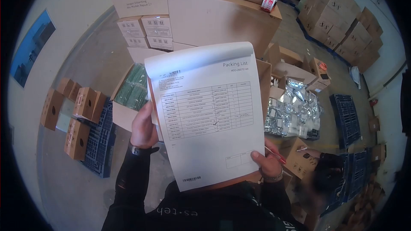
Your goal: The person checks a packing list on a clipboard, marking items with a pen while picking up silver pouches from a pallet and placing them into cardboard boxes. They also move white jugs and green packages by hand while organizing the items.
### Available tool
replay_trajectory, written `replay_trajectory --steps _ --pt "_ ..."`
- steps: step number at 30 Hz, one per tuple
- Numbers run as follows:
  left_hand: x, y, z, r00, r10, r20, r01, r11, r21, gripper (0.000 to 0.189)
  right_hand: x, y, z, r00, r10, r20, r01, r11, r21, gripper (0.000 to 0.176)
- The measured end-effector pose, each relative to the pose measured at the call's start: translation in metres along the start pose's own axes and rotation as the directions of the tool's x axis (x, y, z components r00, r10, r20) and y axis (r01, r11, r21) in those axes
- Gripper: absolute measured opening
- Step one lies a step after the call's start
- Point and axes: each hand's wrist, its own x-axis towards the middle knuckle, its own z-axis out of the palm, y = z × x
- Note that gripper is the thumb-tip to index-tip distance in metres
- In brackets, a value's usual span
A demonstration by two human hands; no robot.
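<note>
Several sheets headed Packing List [205, 107] are held up before me, on a brown board whose edge shows at the left and bottom. Printed table rows carry some pen tick marks, and the top of the sheets curls over. My left hand [144, 126] is closed around the left edge of the board. At the lower right corner, my right hand [269, 164] is closed with its thumb on the paper. A red-and-white pen [276, 155] lies in that same hand, pointing outward.
Stacked cartons [214, 17] stand ahead. Silver pouches [295, 111] are piled right, green packs [133, 86] fill an open box left. Blue pallets [98, 145] sit on the floor. At lower right a co-worker's hand [310, 152] touches a carton [299, 162].
</note>
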Motion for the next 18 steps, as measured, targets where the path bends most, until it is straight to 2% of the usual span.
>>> replay_trajectory --steps 7,10,13,18 --pt "-0.012 -0.004 0.020 0.997 -0.063 -0.040 0.063 0.998 0.000 0.061 0.007 -0.002 0.003 0.999 0.002 0.039 -0.002 1.000 0.007 0.051" --pt "-0.020 -0.005 0.025 0.986 -0.133 -0.097 0.143 0.984 0.109 0.068 0.009 -0.004 0.004 0.999 0.015 0.049 -0.015 1.000 0.005 0.050" --pt "-0.030 -0.009 0.026 0.971 -0.196 -0.138 0.208 0.975 0.079 0.066 0.010 -0.007 0.007 0.998 0.038 0.051 -0.039 0.999 0.013 0.046" --pt "-0.045 -0.004 0.016 0.955 -0.202 -0.219 0.244 0.952 0.186 0.061 0.026 -0.007 0.027 0.997 0.060 0.053 -0.059 0.998 -0.021 0.039"
